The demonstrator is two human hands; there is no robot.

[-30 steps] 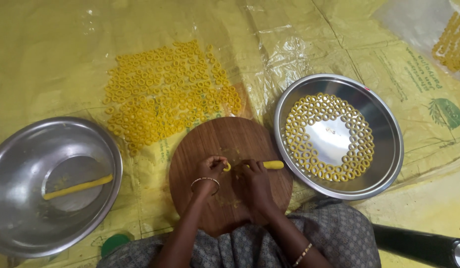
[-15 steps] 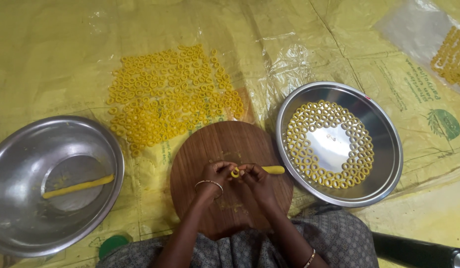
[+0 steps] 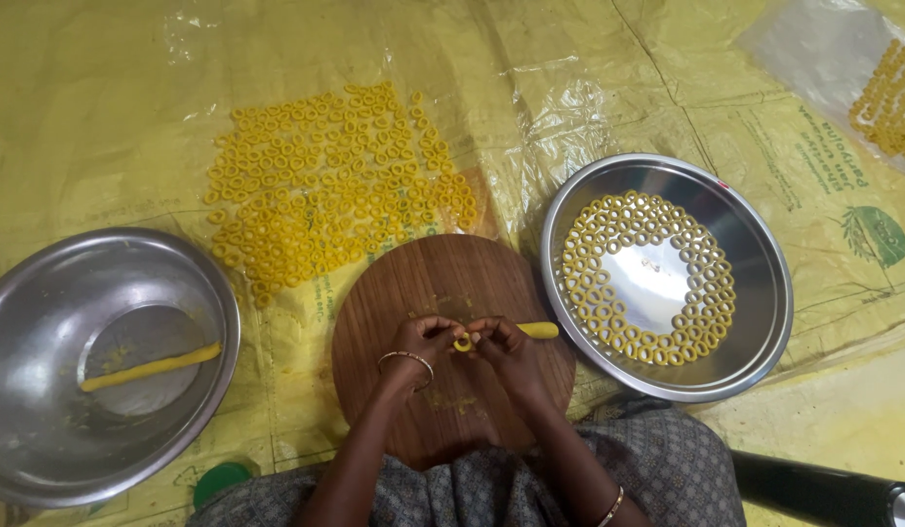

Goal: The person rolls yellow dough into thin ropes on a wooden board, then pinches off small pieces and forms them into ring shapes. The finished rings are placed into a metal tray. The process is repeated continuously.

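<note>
Over the round brown wooden board (image 3: 442, 283), the left hand (image 3: 423, 344) and right hand (image 3: 503, 346) meet, fingertips pinched together on a small yellow dough ring (image 3: 463, 343). A short yellow dough roll (image 3: 536, 331) lies just beside the right hand. Beyond, right, a round steel plate (image 3: 760, 254) holds finished rings.

The round board (image 3: 442, 293) is brown wood, matt, with a visible grain. The bowl (image 3: 42, 322) and the wide plate (image 3: 755, 244) are bare metal, shiny and reflective; the bowl's inside looks scuffed and smeared. The floor sheet (image 3: 101, 117) is yellow woven plastic, glossy and crinkled, with a clear plastic film (image 3: 560, 107) lying wrinkled over part of it. The dough strip (image 3: 538, 331) and the dough rings (image 3: 325, 185) look soft, smooth and matt. A thin metal bangle (image 3: 405, 357) gleams on the left wrist. The lap cloth (image 3: 657, 459) is a matt patterned fabric.
</note>
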